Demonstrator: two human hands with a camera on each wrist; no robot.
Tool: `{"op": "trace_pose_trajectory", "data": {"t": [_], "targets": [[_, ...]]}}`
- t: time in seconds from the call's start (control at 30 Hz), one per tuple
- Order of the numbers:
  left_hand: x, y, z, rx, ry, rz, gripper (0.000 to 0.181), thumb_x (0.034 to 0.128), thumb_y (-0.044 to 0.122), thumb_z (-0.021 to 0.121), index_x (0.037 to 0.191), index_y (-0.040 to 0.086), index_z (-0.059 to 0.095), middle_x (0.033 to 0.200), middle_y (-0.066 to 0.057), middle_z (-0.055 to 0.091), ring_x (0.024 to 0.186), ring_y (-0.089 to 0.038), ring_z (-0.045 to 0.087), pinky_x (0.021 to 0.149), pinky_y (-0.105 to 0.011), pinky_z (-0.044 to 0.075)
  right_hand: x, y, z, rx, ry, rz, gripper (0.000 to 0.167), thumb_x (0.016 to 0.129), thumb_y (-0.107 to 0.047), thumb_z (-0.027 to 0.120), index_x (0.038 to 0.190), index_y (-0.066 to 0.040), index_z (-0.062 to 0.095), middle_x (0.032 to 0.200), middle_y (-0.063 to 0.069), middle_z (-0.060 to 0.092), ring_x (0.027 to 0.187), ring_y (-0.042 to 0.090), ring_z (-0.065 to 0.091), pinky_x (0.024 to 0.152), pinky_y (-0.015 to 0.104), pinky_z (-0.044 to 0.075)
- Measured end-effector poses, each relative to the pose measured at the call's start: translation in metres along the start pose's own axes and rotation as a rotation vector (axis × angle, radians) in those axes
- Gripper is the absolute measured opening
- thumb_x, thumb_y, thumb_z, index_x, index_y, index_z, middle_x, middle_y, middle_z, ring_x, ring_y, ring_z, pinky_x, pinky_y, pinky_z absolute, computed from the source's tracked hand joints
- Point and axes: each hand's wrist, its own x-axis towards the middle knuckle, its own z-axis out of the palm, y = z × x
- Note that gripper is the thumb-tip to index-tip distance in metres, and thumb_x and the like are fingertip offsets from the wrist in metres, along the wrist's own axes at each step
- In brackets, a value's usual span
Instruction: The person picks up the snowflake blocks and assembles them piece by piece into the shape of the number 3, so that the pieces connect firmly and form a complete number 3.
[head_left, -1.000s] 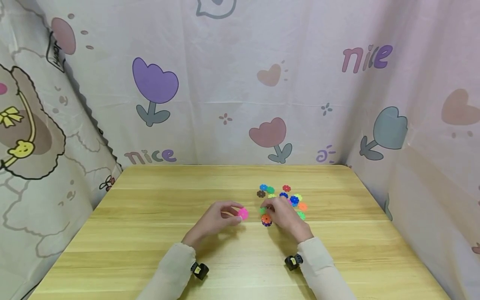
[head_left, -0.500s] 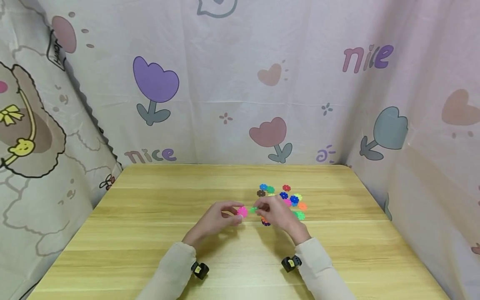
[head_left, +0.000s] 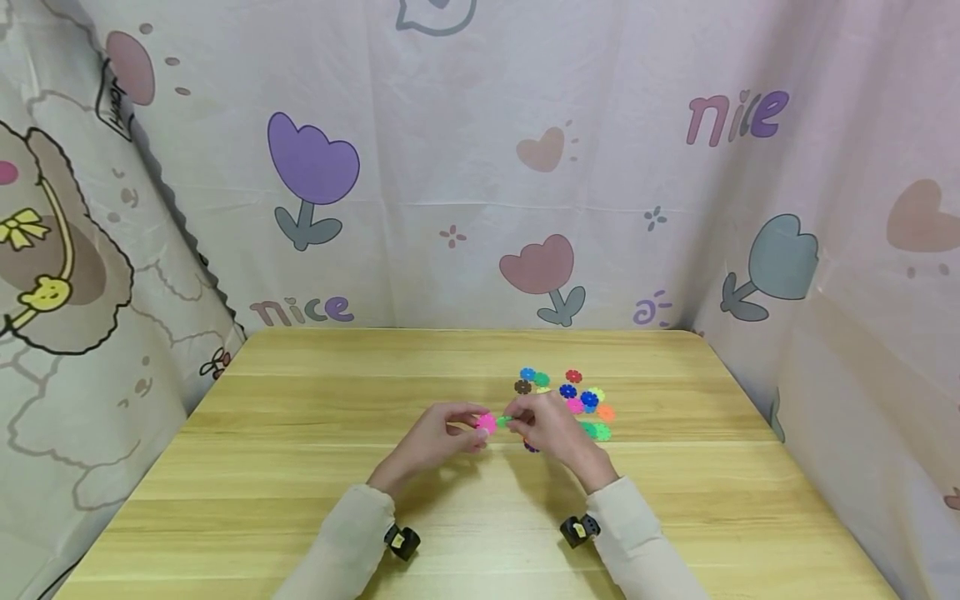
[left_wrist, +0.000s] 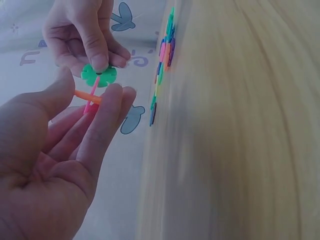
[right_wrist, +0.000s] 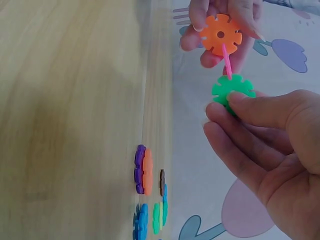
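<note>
My left hand [head_left: 435, 435] pinches an orange notched plastic disc [right_wrist: 212, 36] between thumb and fingers. A pink notched disc [head_left: 486, 424] is joined crosswise to the orange one, seen edge-on in both wrist views. My right hand [head_left: 553, 427] pinches a green notched disc [right_wrist: 223, 89] between thumb and fingers. The green disc's edge meets the far edge of the pink disc; whether their slots are engaged I cannot tell. Both hands are above the wooden table, with the discs between them.
Several loose notched discs lie on the table [head_left: 337, 533] behind and beside my right hand, among them a red disc [head_left: 573, 377], a brown disc [head_left: 522, 387] and an orange disc [head_left: 605, 412]. A printed curtain [head_left: 420, 150] hangs behind the table.
My right hand has moved left from the loose discs with the green disc, bringing it against the pink one. My left hand has stayed nearly in place.
</note>
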Motion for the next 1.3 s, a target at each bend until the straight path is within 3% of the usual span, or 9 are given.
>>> {"op": "trace_pose_trajectory", "data": {"t": [0.47, 0.8, 1.0, 1.13, 1.3], "targets": [[-0.0012, -0.0015, 0.0031, 0.065, 0.034, 0.03, 0.041, 0.0979, 0.014, 0.072, 0.135, -0.002, 0.065, 0.118, -0.022, 0.075, 0.095, -0.039, 0.077, 0.081, -0.039, 0.065, -0.0004, -0.0045, 0.0067, -0.026, 0.049, -0.122, 0.01, 0.087, 0.008, 0.076, 0.089, -0.002, 0.08, 0.086, 0.01, 0.079, 0.073, 0.014, 0.074, 0.067, 0.012, 0.057], [-0.0007, 0.0007, 0.0033, -0.015, 0.027, 0.001, 0.038, 0.0971, 0.016, 0.073, 0.131, 0.001, 0.066, 0.115, -0.025, 0.073, 0.097, -0.043, 0.075, 0.084, -0.047, 0.064, 0.0013, -0.0017, 0.0036, 0.009, 0.055, -0.066, 0.01, 0.088, 0.003, 0.078, 0.093, -0.006, 0.08, 0.09, 0.008, 0.079, 0.076, 0.014, 0.074, 0.074, 0.016, 0.06], [-0.0015, 0.0011, 0.0023, 0.008, 0.043, -0.014, 0.034, 0.0993, 0.022, 0.071, 0.128, 0.004, 0.067, 0.113, -0.019, 0.073, 0.099, -0.04, 0.075, 0.084, -0.046, 0.064, 0.0014, 0.0016, 0.0011, -0.011, 0.092, -0.117, 0.01, 0.085, 0.003, 0.08, 0.09, -0.005, 0.078, 0.088, 0.008, 0.078, 0.076, 0.013, 0.073, 0.072, 0.018, 0.061], [-0.0006, 0.0001, 0.0016, 0.029, 0.055, -0.012, 0.033, 0.1008, 0.029, 0.069, 0.123, 0.004, 0.07, 0.112, -0.016, 0.075, 0.099, -0.037, 0.075, 0.082, -0.042, 0.065, 0.0011, 0.0025, 0.0008, 0.004, 0.074, -0.151, 0.012, 0.085, 0.004, 0.08, 0.09, -0.006, 0.079, 0.088, 0.007, 0.078, 0.076, 0.011, 0.072, 0.073, 0.017, 0.06], [0.0018, -0.0018, 0.0026, 0.053, 0.022, 0.025, 0.03, 0.0994, 0.022, 0.071, 0.122, 0.002, 0.071, 0.113, -0.018, 0.075, 0.097, -0.037, 0.076, 0.08, -0.035, 0.065, 0.0014, 0.0001, 0.0022, 0.028, 0.031, -0.147, 0.011, 0.085, 0.003, 0.08, 0.091, -0.006, 0.079, 0.089, 0.007, 0.079, 0.076, 0.011, 0.073, 0.074, 0.021, 0.062]]}}
